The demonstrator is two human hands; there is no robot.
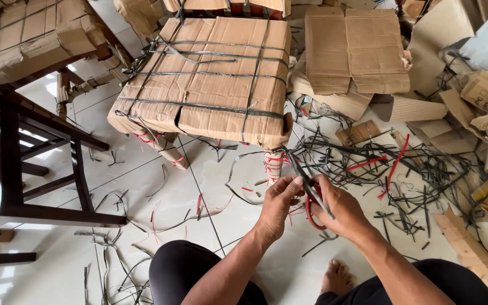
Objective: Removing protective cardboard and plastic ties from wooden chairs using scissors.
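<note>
Scissors (310,199) with red handles are sitting in my right hand (343,213), fingers clenched through the loops, blades pointing to eleven o'clock at a black strap (296,164). My left hand (280,200) is pinching that strap. At twelve o'clock, the cardboard-wrapped chair (210,79) is still bound; cut straps (402,169) are littering the floor (142,186) at two o'clock.

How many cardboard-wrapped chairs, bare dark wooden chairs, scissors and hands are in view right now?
Cardboard-wrapped chairs, strapped, seats showing: 2 (middle one, top-left one)
Bare dark wooden chair: 1
Red-handled scissors: 1
Hands: 2 (left hand, right hand)
Total: 6
Cut strap scraps on the floor are too many to count.
</note>
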